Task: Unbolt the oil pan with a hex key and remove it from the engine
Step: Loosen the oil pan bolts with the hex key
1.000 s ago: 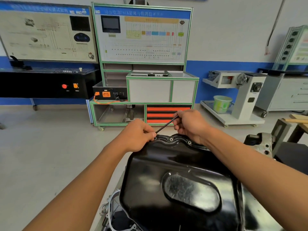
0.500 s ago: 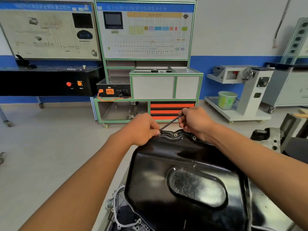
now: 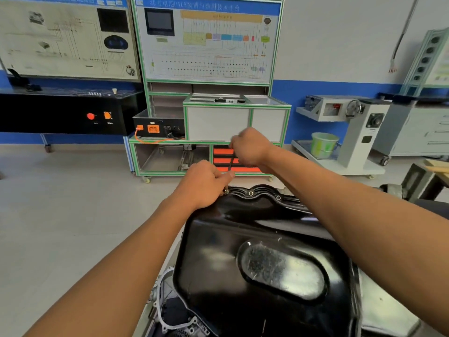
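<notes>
Head camera looks down on the black oil pan (image 3: 243, 239), which lies on the engine (image 3: 175, 310) directly in front of us.

At the far left corner of the pan our left hand (image 3: 204, 183) pinches the lower part of the hex key (image 3: 232, 161), just above a bolt (image 3: 226, 190). Its grip is narrow and closed on the key. Our right hand (image 3: 250, 147), a little beyond the far edge of the pan and higher, holds the upper end of the key in a closed grip. The key stands steeply over this corner. We cannot tell if its tip sits fully in the bolt head, because the fingers of the left hand cover it.

A second bolt (image 3: 251, 193) and a third bolt (image 3: 278, 197) sit in the far edge of the pan, to the right of this corner, so we judge that the pan is not yet free.

We see three possible problems:
- If the tip is not deep in the bolt head, a turn can slip out and round the socket.
- A sudden slip may throw our knuckles against the edge of the pan.
- A loose bolt can drop off the far edge of the pan to the floor, since nothing there would catch it.
</notes>
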The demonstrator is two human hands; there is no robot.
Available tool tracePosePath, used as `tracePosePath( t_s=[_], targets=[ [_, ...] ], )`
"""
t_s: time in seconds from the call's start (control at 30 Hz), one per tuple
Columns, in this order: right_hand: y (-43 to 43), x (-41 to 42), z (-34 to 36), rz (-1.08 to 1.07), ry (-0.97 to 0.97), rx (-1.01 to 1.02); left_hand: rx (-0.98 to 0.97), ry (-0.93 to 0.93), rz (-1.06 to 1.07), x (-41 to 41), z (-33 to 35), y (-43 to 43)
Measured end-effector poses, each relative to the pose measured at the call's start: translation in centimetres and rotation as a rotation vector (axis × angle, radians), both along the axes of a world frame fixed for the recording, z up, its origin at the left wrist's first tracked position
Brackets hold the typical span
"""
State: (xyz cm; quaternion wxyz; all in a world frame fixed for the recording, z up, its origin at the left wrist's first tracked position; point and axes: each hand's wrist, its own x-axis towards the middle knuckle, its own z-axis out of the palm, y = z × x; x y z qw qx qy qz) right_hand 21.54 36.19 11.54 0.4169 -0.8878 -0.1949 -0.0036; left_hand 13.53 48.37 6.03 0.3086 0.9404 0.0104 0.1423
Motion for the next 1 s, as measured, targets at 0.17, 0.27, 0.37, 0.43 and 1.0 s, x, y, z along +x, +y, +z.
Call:
tracePosePath(
  t_s=[0.17, 0.27, 0.37, 0.43, 1.0],
  targets=[
    [6.2, -1.1, 0.2, 0.291, 0.021, -0.241, -0.802, 0.034, 0.134, 0.9, -0.6, 0.3],
    [6.6, -1.1, -0.2, 0.329, 0.049, -0.261, -1.321, 0.125, 0.097, 0.4, -1.0, 1.1],
    [5.1, -1.8, 0.0, 0.293, 0.111, -0.095, -1.605, 0.227, 0.072, -0.8, -2.2, 2.3],
    [3.3, -2.9, 0.3, 0.257, 0.104, 0.032, -1.755, 0.271, 0.095, -1.6, -3.0, 2.8],
    [6.0, -27.4, -16.9, 0.149, 0.284, 0.701, -1.911, -0.156, 0.084, -17.5, -13.4, 5.3]
  ],
)
